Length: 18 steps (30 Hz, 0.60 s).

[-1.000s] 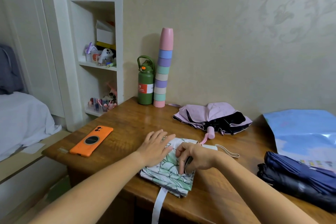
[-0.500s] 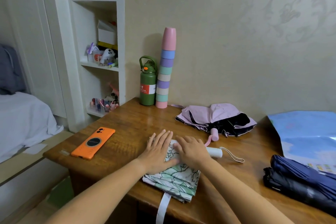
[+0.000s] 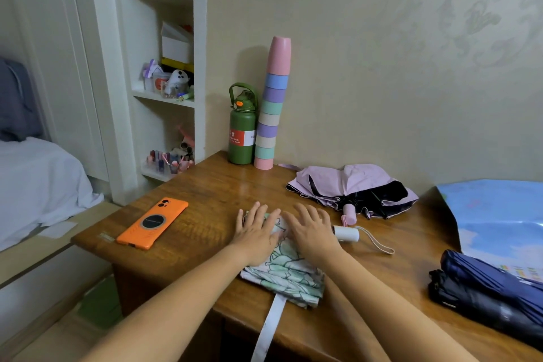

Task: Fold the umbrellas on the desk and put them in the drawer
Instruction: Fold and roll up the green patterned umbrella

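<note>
A green-and-white leaf-print umbrella lies flattened near the desk's front edge, its white handle pointing right and its white strap hanging over the edge. My left hand and my right hand press flat on its far end, fingers straight, side by side. A pink umbrella with black lining lies half collapsed behind. A dark blue umbrella lies at the right front. No drawer is in view.
On the wooden desk lie an orange phone at the left, a green bottle and a tall stack of coloured cups at the back wall. A light blue sheet covers the right. Shelves and a bed stand to the left.
My right hand has uncurled from pinching the leaf-print fabric and now lies flat beside my left hand. Both hands have slid toward the umbrella's far end.
</note>
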{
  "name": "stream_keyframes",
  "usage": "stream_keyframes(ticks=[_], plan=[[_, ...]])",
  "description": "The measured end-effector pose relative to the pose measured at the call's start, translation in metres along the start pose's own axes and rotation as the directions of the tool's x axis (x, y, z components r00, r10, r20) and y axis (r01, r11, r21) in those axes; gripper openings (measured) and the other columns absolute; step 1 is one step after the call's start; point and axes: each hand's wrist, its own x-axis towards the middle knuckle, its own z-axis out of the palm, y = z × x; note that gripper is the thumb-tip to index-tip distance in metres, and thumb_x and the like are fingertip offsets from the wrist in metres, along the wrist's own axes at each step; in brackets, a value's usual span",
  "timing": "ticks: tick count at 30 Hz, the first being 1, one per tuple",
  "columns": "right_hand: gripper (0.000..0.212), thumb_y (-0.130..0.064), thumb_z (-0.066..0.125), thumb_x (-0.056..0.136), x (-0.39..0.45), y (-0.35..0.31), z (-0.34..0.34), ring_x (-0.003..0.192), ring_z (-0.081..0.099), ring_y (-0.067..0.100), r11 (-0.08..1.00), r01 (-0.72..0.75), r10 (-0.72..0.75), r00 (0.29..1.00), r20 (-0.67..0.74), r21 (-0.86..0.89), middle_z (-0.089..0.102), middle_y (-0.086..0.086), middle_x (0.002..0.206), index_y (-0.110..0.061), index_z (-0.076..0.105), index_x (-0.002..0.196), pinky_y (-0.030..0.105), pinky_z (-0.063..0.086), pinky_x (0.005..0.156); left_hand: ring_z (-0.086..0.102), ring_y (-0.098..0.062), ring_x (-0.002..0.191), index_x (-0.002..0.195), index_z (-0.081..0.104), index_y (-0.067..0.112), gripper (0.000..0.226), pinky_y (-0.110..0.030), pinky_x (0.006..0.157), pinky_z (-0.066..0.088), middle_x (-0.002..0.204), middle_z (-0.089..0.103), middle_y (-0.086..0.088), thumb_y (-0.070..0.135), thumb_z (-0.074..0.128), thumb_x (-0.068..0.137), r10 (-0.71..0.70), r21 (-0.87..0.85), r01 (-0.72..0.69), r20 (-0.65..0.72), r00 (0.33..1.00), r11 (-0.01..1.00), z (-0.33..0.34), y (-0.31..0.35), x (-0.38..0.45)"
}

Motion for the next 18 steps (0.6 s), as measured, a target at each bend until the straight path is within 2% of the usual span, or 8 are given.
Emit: stream_keyframes(ticks=[2, 4, 7, 9, 10, 13, 15, 18], plan=[[0.056, -0.015, 0.07, 0.078, 0.004, -0.016, -0.009, 0.116, 0.052, 0.035, 0.995, 0.068, -0.066, 0.997, -0.033, 0.066, 0.052, 0.013, 0.133, -0.013, 0.053, 0.131, 0.045, 0.046, 0.088, -0.023, -0.022, 0.155, 0.163, -0.006, 0.033, 0.06, -0.056, 0.124, -0.012, 0.171, -0.011, -0.002, 0.042, 0.022, 0.11, -0.014, -0.006, 0.014, 0.001, 1.0, 1.0, 0.001, 0.0, 0.005], [0.042, -0.004, 0.06, 0.082, 0.002, -0.029, -0.024, 0.102, 0.052, 0.033, 0.947, 0.147, -0.151, 0.988, -0.006, 0.285, 0.054, 0.012, 0.116, -0.006, 0.053, 0.123, 0.037, 0.042, 0.077, -0.024, -0.023, 0.155, 0.162, -0.009, 0.033, 0.071, -0.057, 0.124, -0.011, 0.171, -0.012, -0.003, 0.028, 0.036, 0.106, -0.015, 0.009, 0.015, 0.01, 1.0, 1.0, 0.001, -0.002, 0.009], [0.027, 0.002, 0.053, 0.082, -0.003, -0.025, -0.035, 0.09, 0.055, 0.026, 0.814, 0.135, -0.32, 0.916, 0.243, 0.565, 0.059, 0.005, 0.099, -0.013, 0.056, 0.104, 0.035, 0.045, 0.076, -0.022, -0.025, 0.155, 0.163, -0.007, 0.031, 0.082, -0.057, 0.124, -0.01, 0.171, -0.012, -0.005, 0.02, 0.045, 0.101, 0.004, 0.024, -0.005, 0.027, 1.0, 1.0, -0.002, -0.005, 0.011], [0.018, -0.008, 0.064, 0.085, -0.007, -0.015, -0.041, 0.092, 0.059, 0.02, 0.763, 0.05, -0.363, 0.858, 0.363, 0.645, 0.064, 0.002, 0.104, -0.018, 0.064, 0.099, 0.033, 0.05, 0.081, -0.019, -0.025, 0.156, 0.163, -0.003, 0.03, 0.067, -0.058, 0.124, -0.007, 0.17, -0.007, -0.006, 0.03, 0.036, 0.109, 0.02, -0.008, -0.019, 0.01, 1.0, 1.0, -0.002, -0.005, 0.012], [0.017, -0.02, 0.073, 0.088, -0.009, -0.011, -0.046, 0.095, 0.058, 0.017, 0.739, 0.009, -0.383, 0.828, 0.409, 0.674, 0.063, 0.001, 0.109, -0.021, 0.065, 0.103, 0.031, 0.05, 0.083, -0.017, -0.025, 0.156, 0.163, -0.001, 0.03, 0.06, -0.058, 0.124, -0.006, 0.17, -0.004, -0.005, 0.039, 0.027, 0.111, 0.017, -0.03, -0.017, -0.006, 1.0, 0.999, -0.001, -0.004, 0.014], [0.048, -0.051, 0.082, 0.08, -0.017, -0.005, -0.049, 0.101, 0.05, 0.011, 0.737, -0.06, -0.387, 0.779, 0.493, 0.673, 0.052, -0.005, 0.12, -0.03, 0.057, 0.115, 0.026, 0.044, 0.087, -0.014, -0.024, 0.156, 0.163, 0.002, 0.032, 0.058, -0.057, 0.125, -0.003, 0.17, 0.0, -0.004, 0.05, 0.017, 0.11, 0.0, -0.046, -0.001, -0.013, 1.0, 0.999, 0.0, -0.003, 0.019], [0.051, -0.05, 0.085, 0.077, -0.019, -0.004, -0.044, 0.101, 0.05, 0.012, 0.752, -0.018, -0.383, 0.802, 0.458, 0.659, 0.051, -0.005, 0.119, -0.031, 0.056, 0.115, 0.026, 0.044, 0.087, -0.012, -0.025, 0.156, 0.163, 0.003, 0.032, 0.058, -0.056, 0.125, 0.001, 0.169, 0.001, -0.004, 0.05, 0.017, 0.11, 0.003, -0.045, -0.003, -0.009, 1.0, 0.999, 0.001, -0.004, 0.02], [0.034, -0.038, 0.082, 0.081, -0.017, -0.005, -0.042, 0.096, 0.054, 0.012, 0.736, 0.002, -0.367, 0.842, 0.396, 0.677, 0.057, -0.004, 0.113, -0.029, 0.063, 0.107, 0.028, 0.048, 0.084, -0.008, -0.025, 0.155, 0.162, 0.006, 0.031, 0.058, -0.055, 0.124, 0.007, 0.168, 0.005, -0.004, 0.052, 0.018, 0.109, 0.008, -0.043, -0.009, -0.02, 1.0, 0.999, 0.002, -0.005, 0.021]])
